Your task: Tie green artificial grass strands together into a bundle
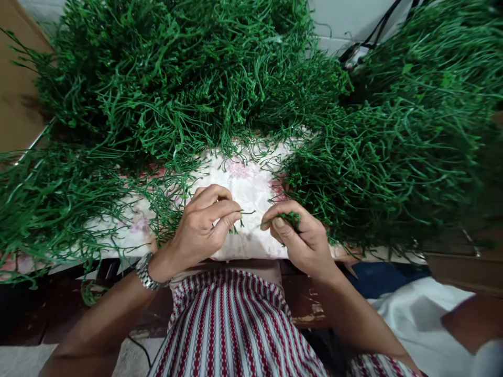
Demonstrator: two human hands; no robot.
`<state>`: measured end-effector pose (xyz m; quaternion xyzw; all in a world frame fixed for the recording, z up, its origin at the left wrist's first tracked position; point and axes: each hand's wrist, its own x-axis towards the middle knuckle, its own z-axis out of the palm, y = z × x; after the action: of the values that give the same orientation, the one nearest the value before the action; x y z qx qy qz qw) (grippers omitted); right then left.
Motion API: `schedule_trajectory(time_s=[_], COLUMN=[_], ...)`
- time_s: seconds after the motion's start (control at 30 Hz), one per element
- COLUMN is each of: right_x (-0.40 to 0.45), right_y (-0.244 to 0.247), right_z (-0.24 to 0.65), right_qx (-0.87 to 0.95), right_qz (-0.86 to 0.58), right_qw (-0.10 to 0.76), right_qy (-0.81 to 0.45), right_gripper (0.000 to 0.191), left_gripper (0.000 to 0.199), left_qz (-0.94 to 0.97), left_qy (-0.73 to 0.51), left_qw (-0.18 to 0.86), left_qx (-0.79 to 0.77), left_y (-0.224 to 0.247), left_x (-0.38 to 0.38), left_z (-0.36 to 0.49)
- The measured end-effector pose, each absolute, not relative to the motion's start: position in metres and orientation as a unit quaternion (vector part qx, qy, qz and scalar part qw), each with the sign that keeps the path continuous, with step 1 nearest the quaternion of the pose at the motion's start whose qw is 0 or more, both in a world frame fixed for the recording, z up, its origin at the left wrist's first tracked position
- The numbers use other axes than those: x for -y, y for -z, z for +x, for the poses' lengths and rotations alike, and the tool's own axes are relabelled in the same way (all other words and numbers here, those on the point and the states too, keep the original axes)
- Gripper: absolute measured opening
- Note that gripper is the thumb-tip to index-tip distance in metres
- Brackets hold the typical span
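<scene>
My left hand (206, 217), with a metal watch on its wrist, pinches a thin green stem (248, 212) between thumb and fingertips. Its end points toward my right hand, and a small forked tip hangs below the fingers. My right hand (301, 238) is closed on a small bunch of green stems (291, 218) that shows above the thumb. A short gap separates both hands over the floral cloth (245, 186). Whether the stems are real or plastic I cannot tell for sure.
A big heap of green stems (176, 78) rises at the back. Another heap (412, 157) covers the right side, and a lower pile (51, 204) lies left. Brown board (19, 89) stands far left. Black cables (377, 29) run behind. White fabric (416, 314) shows at lower right.
</scene>
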<state>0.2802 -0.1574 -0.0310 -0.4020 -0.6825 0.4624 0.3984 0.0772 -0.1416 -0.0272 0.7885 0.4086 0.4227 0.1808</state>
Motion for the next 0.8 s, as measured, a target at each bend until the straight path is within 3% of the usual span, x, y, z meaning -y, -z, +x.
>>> schedule_trajectory(time_s=[0.37,0.47,0.57,0.7,0.8], right_x=[0.147,0.145,0.144,0.139,0.134], right_y=[0.040,0.041,0.043,0.050,0.053], right_z=[0.266,0.257,0.241,0.228,0.230], right_qx=[0.614,0.656,0.721,0.794,0.820], right_qz=[-0.379,-0.431,-0.459,-0.437,-0.417], right_qw=[0.450,0.437,0.400,0.373,0.358], right_qy=[-0.526,-0.439,-0.332,-0.198,-0.160], right_gripper=[0.020,0.013,0.029,0.010,0.011], left_gripper=[0.010,0.009,0.010,0.012,0.016], left_qz=[0.734,0.726,0.714,0.723,0.757], left_qy=[-0.432,-0.442,-0.470,-0.449,-0.377], left_qw=[0.249,0.244,0.222,0.240,0.271], left_qx=[-0.461,-0.467,-0.469,-0.467,-0.460], left_y=[0.021,0.018,0.016,0.014,0.005], left_x=[0.138,0.136,0.134,0.133,0.132], left_z=[0.076,0.077,0.081,0.081,0.070])
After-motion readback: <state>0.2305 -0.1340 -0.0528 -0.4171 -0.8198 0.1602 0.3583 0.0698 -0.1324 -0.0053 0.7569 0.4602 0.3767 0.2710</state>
